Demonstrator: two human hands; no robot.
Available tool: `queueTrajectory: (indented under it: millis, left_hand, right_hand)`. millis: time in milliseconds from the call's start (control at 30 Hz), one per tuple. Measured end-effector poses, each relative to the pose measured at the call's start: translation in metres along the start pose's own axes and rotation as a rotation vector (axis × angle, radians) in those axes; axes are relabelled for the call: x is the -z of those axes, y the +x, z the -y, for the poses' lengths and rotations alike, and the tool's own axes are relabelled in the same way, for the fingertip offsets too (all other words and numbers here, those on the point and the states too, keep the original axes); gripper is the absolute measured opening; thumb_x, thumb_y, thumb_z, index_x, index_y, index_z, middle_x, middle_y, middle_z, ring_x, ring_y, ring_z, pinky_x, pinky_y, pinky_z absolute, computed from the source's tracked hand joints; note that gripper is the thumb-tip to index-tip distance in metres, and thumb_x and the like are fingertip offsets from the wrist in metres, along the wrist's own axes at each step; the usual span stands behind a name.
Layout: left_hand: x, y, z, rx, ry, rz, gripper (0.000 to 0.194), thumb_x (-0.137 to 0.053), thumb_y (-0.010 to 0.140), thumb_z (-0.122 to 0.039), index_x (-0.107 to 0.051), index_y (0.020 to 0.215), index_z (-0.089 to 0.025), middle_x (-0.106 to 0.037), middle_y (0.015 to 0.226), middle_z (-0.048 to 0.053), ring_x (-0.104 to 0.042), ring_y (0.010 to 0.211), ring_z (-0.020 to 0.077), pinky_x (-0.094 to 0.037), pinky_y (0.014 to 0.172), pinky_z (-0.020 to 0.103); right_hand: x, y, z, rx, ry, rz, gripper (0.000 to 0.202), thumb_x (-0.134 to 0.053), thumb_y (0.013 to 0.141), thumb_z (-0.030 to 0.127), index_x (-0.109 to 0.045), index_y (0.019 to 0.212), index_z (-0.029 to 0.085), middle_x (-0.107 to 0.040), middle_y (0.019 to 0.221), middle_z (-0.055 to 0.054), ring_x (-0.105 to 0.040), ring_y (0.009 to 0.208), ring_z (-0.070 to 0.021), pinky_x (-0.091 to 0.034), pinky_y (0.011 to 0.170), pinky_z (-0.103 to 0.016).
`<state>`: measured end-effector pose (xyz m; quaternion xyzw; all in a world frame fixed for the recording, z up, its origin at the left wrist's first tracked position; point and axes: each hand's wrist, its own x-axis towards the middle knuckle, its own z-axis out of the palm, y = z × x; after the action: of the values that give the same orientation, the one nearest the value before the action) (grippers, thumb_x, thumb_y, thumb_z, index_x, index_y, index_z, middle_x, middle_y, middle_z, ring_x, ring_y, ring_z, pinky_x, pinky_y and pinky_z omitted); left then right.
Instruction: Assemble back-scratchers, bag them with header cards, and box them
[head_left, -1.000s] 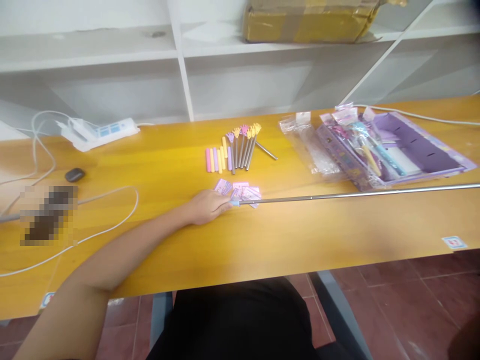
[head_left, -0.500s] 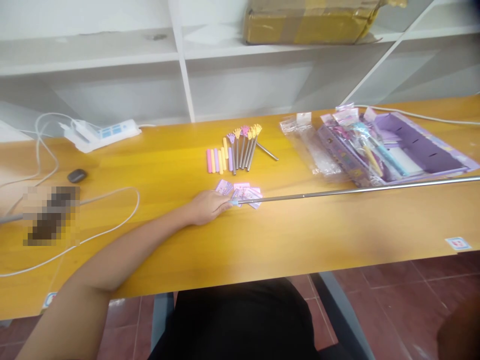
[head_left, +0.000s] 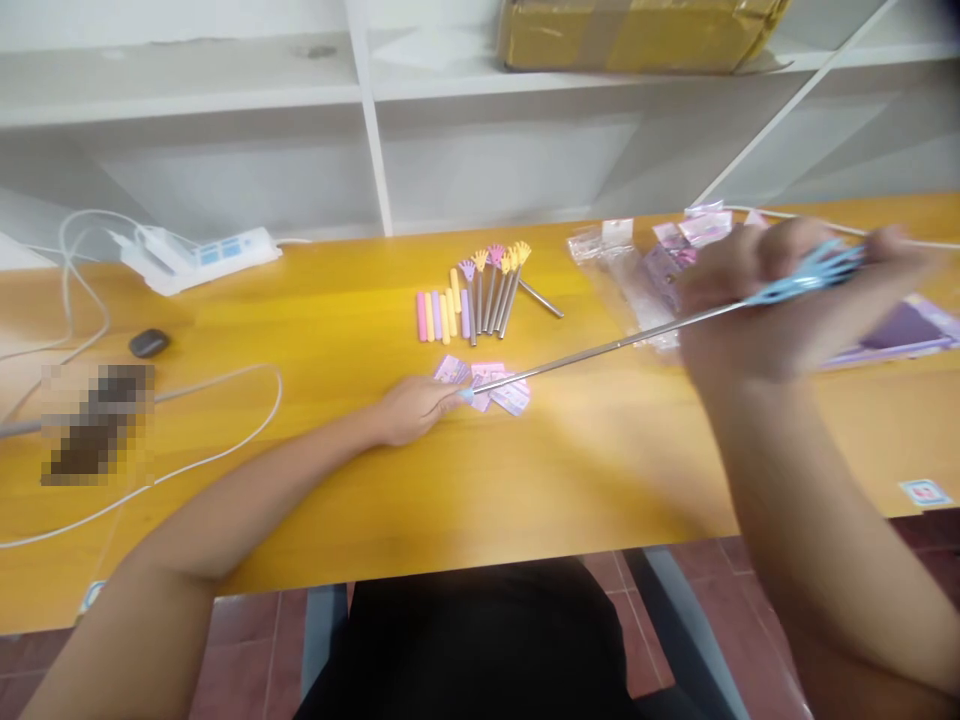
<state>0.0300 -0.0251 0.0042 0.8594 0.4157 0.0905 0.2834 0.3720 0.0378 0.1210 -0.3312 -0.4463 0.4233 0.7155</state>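
Observation:
A telescopic back scratcher (head_left: 592, 351) with a thin metal rod and a light blue hand-shaped head stretches between my hands. My left hand (head_left: 412, 410) is closed round its blue handle end, low over the table. My right hand (head_left: 757, 320), slightly blurred, grips around the blue head, raised at the right. Beneath the handle end lie several purple and pink printed cards (head_left: 514, 395). Just behind them are several metal rods with yellow, pink and purple hand heads (head_left: 495, 290), beside a row of pastel handle tubes (head_left: 439, 318).
Clear plastic bags (head_left: 622, 280) lie behind my right hand, which partly hides a purple box (head_left: 926, 325). A white power strip (head_left: 232, 255), a small black case (head_left: 149, 343) and a white cable (head_left: 277, 400) are at the left. A taped cardboard box (head_left: 637, 35) sits on the shelf.
My right hand has come into view and now holds the blue head. The rod looks shorter, and its right end has risen. My left hand has stayed nearly in place.

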Motion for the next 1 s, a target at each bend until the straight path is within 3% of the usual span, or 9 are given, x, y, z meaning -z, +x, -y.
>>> queueTrajectory:
  millis: [100,200,267,367,467,633,700,900,1000]
  left_hand:
    - [-0.002,-0.001,0.006,-0.005,-0.024,-0.017,0.068,-0.018,0.115,-0.061,-0.072,0.127,-0.022,-0.078,0.122,0.012,-0.071,0.106,0.0282,-0.051,0.094,0.037]
    - [-0.004,-0.001,0.012,-0.014,-0.006,-0.044,0.073,-0.015,0.113,-0.066,-0.072,0.112,-0.020,-0.077,0.105,0.011,-0.069,0.091,0.0264,-0.050,0.085,0.036]
    - [-0.005,-0.002,0.014,-0.026,0.003,-0.053,0.073,-0.015,0.113,-0.067,-0.070,0.107,-0.020,-0.074,0.099,0.011,-0.067,0.088,0.0265,-0.049,0.083,0.036]
    - [-0.004,-0.002,0.015,-0.025,0.015,-0.052,0.072,-0.016,0.112,-0.067,-0.069,0.100,-0.020,-0.070,0.089,0.010,-0.063,0.081,0.0264,-0.047,0.079,0.036]
    - [-0.002,-0.001,0.015,-0.014,0.004,-0.061,0.066,-0.021,0.113,-0.064,-0.069,0.100,-0.020,-0.067,0.085,0.008,-0.060,0.077,0.0246,-0.044,0.076,0.034]
    - [0.001,0.001,0.009,-0.028,-0.048,-0.049,0.060,-0.026,0.114,-0.062,-0.068,0.104,-0.020,-0.066,0.085,0.006,-0.058,0.076,0.0223,-0.042,0.075,0.033]
    - [0.002,0.000,0.007,0.007,-0.088,-0.060,0.059,-0.026,0.114,-0.063,-0.064,0.097,-0.021,-0.063,0.083,0.005,-0.056,0.074,0.0214,-0.040,0.073,0.032]
    - [0.003,-0.004,0.008,0.082,-0.384,-0.123,0.054,-0.032,0.112,-0.067,-0.047,0.086,-0.022,-0.045,0.073,-0.002,-0.043,0.067,0.0159,-0.033,0.066,0.030]
    - [-0.001,-0.005,0.013,0.094,-0.537,-0.164,0.057,-0.033,0.111,-0.071,-0.044,0.084,-0.022,-0.042,0.073,-0.003,-0.037,0.065,0.0146,-0.032,0.064,0.031]
  right_hand:
    - [-0.039,-0.038,-0.047,0.088,0.038,0.193,0.062,-0.052,0.094,0.071,-0.042,0.056,0.023,-0.028,0.055,0.000,-0.035,0.052,-0.0151,-0.025,0.054,-0.033]
    - [-0.068,-0.082,-0.084,0.056,0.038,0.367,0.070,-0.036,0.103,0.077,-0.043,0.060,0.023,-0.039,0.056,-0.003,-0.041,0.055,-0.0178,-0.034,0.060,-0.035]
    - [-0.077,-0.104,-0.100,-0.033,-0.010,0.441,0.075,-0.023,0.102,0.084,-0.043,0.063,0.024,-0.046,0.060,-0.006,-0.045,0.059,-0.0204,-0.040,0.063,-0.038]
    - [-0.075,-0.118,-0.112,-0.154,-0.125,0.486,0.079,-0.011,0.096,0.091,-0.042,0.067,0.025,-0.050,0.068,-0.009,-0.051,0.066,-0.0247,-0.045,0.065,-0.041]
    - [-0.059,-0.108,-0.113,-0.154,-0.238,0.591,0.082,-0.005,0.097,0.091,-0.047,0.073,0.025,-0.055,0.078,-0.011,-0.055,0.073,-0.0266,-0.048,0.069,-0.043]
    - [-0.027,-0.065,-0.104,0.204,-0.713,1.115,0.074,-0.021,0.107,0.080,-0.064,0.089,0.023,-0.066,0.092,-0.011,-0.057,0.082,-0.0257,-0.044,0.084,-0.044]
    - [-0.019,-0.052,-0.102,0.287,-0.891,1.124,0.068,-0.029,0.110,0.073,-0.065,0.085,0.021,-0.066,0.087,-0.010,-0.055,0.078,-0.0236,-0.041,0.081,-0.041]
    - [-0.008,-0.037,-0.105,0.243,-1.122,1.053,0.051,-0.040,0.113,0.049,-0.070,0.083,0.019,-0.068,0.080,-0.009,-0.055,0.072,-0.0209,-0.035,0.071,-0.035]
    - [0.002,-0.023,-0.104,0.289,-1.284,0.862,0.042,-0.044,0.110,0.040,-0.066,0.080,0.020,-0.070,0.085,-0.011,-0.058,0.076,-0.0228,-0.038,0.074,-0.036]
